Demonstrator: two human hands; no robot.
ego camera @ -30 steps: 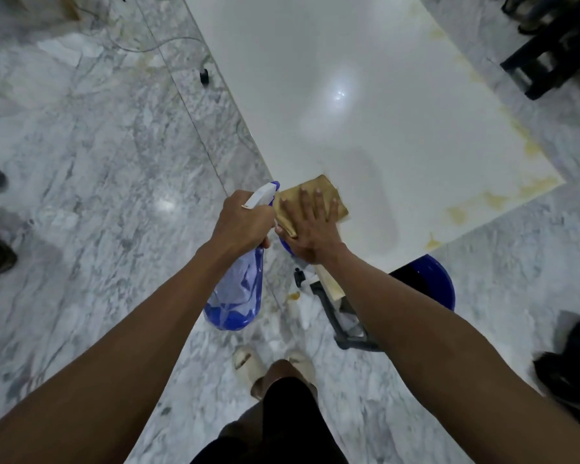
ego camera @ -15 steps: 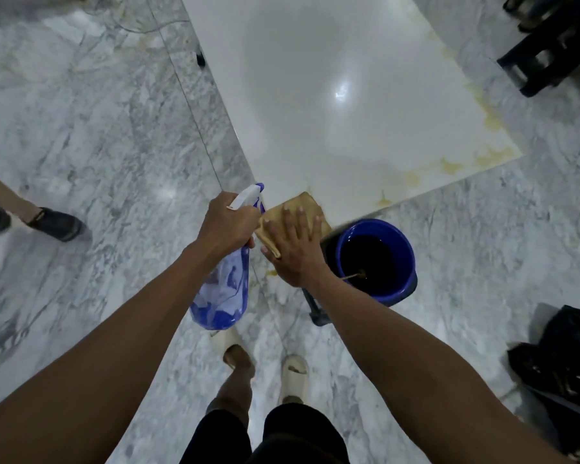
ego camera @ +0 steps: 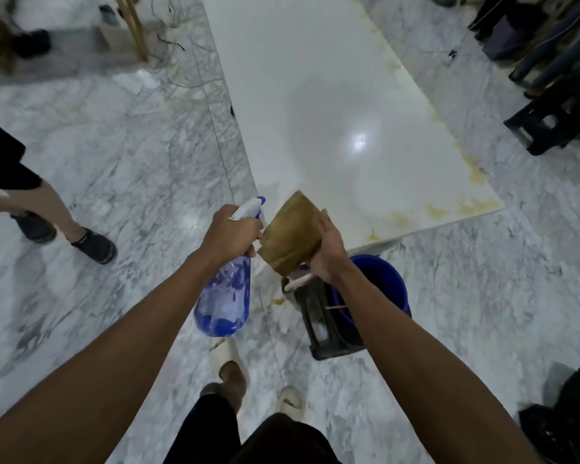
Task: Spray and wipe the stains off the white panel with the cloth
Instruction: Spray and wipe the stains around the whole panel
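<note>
Cloth (ego camera: 293,237), folded and stained brown-yellow, is held off the panel in the right hand (ego camera: 329,251). Thumb and fingers pinch its right-hand edge, so the pad stands raised and tilted with its broad face turned to the camera. It hangs over the near left corner of the white panel (ego camera: 315,105), touching no part of the surface. Probable reason: lifted clear so the soiled face can be checked or refolded, or to leave the surface open for a fresh spray.

Spray bottle (ego camera: 225,296) sits in the left hand (ego camera: 230,234), fingers curled round the neck just under the white trigger head. Whether a finger rests on the trigger cannot be told. The blue translucent body hangs below the fist, over the floor, beside the panel edge. The nozzle faces forward toward the panel corner, so it looks ready for use.

Both forearms reach forward and converge, hands close together, knuckles of the left nearly at the cloth's lower corner. Right wrist is cocked upward; left wrist is roughly level.

Yellow stains (ego camera: 449,209) lie along the panel's near edge and up its right edge, well apart from the cloth. Centre of the panel is glossy, with a lamp reflection. Judged: wiping is partly done and the right-hand margin remains.

Blue bucket (ego camera: 390,283) stands on the marble floor below the right wrist, beside a dark stool (ego camera: 318,329).
</note>
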